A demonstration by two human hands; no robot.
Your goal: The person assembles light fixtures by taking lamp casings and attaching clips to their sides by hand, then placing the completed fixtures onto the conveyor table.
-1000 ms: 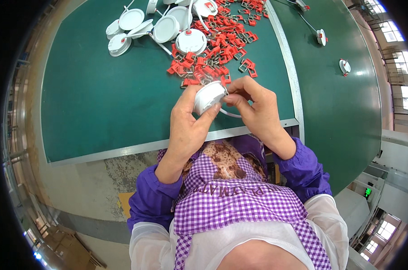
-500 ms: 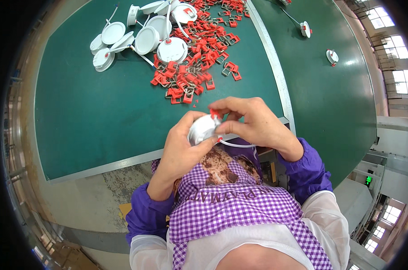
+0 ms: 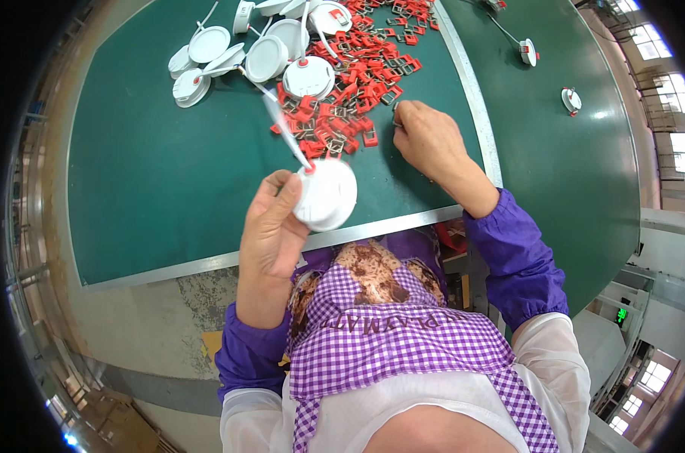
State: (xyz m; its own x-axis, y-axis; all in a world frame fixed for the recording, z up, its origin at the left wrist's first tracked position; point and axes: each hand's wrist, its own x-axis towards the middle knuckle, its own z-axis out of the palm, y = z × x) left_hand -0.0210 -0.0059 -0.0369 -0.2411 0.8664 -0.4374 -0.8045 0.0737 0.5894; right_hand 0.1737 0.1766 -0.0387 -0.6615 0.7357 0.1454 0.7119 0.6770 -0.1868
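Note:
My left hand grips a round white downlight by its rim, thumb on top, just above the table's near edge. From a red grommet on that light, a white cable runs up and away, smeared by motion. My right hand rests at the table, right of the pile of red clips with metal springs. Its fingers are pinched together; a small dark bit shows at the fingertips, but what they hold is mostly hidden.
Several white downlights with cables lie heaped at the far left of the green table. A metal strip divides it from another green surface at right, where more downlights lie apart.
My hands have parted. The left has drawn the downlight slightly left and turned it, so its cable points away. My right hand has let go and moved up beside the red clips.

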